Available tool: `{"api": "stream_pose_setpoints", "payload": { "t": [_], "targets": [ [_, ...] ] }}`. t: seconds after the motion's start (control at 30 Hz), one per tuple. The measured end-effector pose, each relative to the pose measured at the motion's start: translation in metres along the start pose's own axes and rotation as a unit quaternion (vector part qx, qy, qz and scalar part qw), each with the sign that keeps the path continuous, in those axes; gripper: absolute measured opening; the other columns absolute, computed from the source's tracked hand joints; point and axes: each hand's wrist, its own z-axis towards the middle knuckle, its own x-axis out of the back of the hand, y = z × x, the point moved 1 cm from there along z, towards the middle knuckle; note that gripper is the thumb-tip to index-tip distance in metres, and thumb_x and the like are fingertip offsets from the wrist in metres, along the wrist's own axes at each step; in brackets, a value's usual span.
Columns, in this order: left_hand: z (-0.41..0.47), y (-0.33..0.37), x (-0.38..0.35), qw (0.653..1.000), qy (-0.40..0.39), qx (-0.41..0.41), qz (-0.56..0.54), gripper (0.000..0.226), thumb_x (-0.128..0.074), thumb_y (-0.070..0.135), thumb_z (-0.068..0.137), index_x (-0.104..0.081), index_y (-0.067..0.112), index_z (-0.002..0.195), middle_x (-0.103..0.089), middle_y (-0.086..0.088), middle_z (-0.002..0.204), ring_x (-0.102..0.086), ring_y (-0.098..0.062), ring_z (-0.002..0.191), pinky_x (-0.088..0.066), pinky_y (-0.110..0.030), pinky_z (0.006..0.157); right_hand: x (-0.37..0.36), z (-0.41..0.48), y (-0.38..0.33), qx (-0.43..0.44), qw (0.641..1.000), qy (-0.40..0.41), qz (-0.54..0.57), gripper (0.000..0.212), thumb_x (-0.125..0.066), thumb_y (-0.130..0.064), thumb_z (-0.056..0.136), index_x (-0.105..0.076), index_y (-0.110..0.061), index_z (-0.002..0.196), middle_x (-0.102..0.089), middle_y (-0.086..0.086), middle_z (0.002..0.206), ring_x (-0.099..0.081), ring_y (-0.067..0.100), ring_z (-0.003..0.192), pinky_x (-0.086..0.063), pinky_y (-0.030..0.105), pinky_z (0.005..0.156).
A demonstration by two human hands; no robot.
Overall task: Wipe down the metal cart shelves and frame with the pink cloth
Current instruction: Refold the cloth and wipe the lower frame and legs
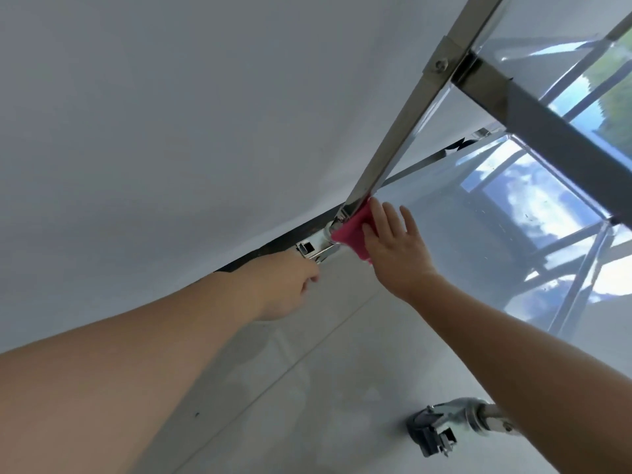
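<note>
A person crouches low beside a metal cart [533, 107], both bare arms reaching toward the foot of one upright leg [386, 155] where it meets the pale floor [307, 388] by a white wall [171, 114]. The right hand [396, 244] presses a pink cloth [349, 230] against the base of that leg, fingers [386, 213] stretched out and slightly spread, flat over the cloth. The left hand [287, 285] sits just beside the shiny caster bracket [314, 249]; its fingers curl under and whether they grip anything cannot be told. The cloth looks soft, light and easily bunched, best pressed flat under the palm or pinched at a fold. The steel frame looks stiff, smooth and slippery, with hard edges. A second caster [434, 429] shows lower right. No brand, label or writing can be read.
</note>
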Motion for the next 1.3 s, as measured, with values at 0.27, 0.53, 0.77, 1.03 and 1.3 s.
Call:
{"api": "stream_pose_setpoints", "payload": {
  "t": [0.27, 0.53, 0.77, 1.03, 1.3],
  "targets": [
    [-0.019, 0.005, -0.005, 0.996, -0.058, -0.025, 0.059, 0.038, -0.037, 0.022, 0.098, -0.045, 0.032, 0.134, -0.054, 0.001, 0.128, -0.056, -0.020, 0.107, -0.046, -0.031, 0.090, -0.009, -0.009, 0.000, 0.105, 0.985, 0.076, -0.117, 0.052, -0.052, -0.016, 0.079, -0.055, -0.004, 0.129, -0.042, 0.022, 0.145, -0.028, 0.038, 0.137, -0.007, 0.052, 0.118],
    [-0.026, 0.000, -0.003, 0.994, -0.058, -0.029, 0.086, 0.040, -0.037, 0.017, 0.097, -0.044, 0.030, 0.134, -0.055, -0.001, 0.125, -0.055, -0.020, 0.104, -0.040, -0.023, 0.080, -0.014, -0.007, -0.016, 0.053, 0.992, -0.059, -0.095, 0.063, -0.030, -0.021, 0.087, -0.027, -0.005, 0.148, -0.018, 0.022, 0.156, -0.017, 0.043, 0.143, -0.008, 0.053, 0.117],
    [-0.032, 0.010, -0.013, 0.983, -0.088, -0.075, 0.140, 0.041, -0.038, 0.016, 0.096, -0.043, 0.033, 0.133, -0.055, 0.001, 0.124, -0.058, -0.023, 0.103, -0.048, -0.032, 0.083, -0.009, -0.008, -0.022, 0.027, 0.986, -0.110, -0.119, 0.063, -0.020, -0.024, 0.097, 0.008, -0.006, 0.150, 0.019, 0.016, 0.157, 0.014, 0.036, 0.145, 0.011, 0.049, 0.116],
    [-0.040, 0.016, -0.018, 0.974, -0.107, -0.101, 0.170, 0.044, -0.036, 0.015, 0.096, -0.040, 0.034, 0.135, -0.053, -0.003, 0.127, -0.055, -0.025, 0.109, -0.042, -0.029, 0.081, -0.008, -0.032, -0.018, 0.027, 0.984, -0.128, -0.120, 0.067, -0.022, -0.024, 0.095, 0.010, -0.006, 0.150, 0.030, 0.012, 0.152, 0.017, 0.033, 0.145, 0.018, 0.047, 0.110],
    [-0.038, 0.030, -0.023, 0.968, -0.106, -0.138, 0.180, 0.039, -0.036, 0.022, 0.097, -0.043, 0.034, 0.133, -0.051, -0.003, 0.130, -0.055, -0.024, 0.110, -0.041, -0.028, 0.083, -0.012, -0.069, -0.011, 0.021, 0.983, -0.150, -0.106, 0.069, -0.026, -0.024, 0.095, 0.014, -0.007, 0.149, 0.033, 0.011, 0.147, 0.019, 0.033, 0.144, 0.013, 0.047, 0.116]
  ]
}}
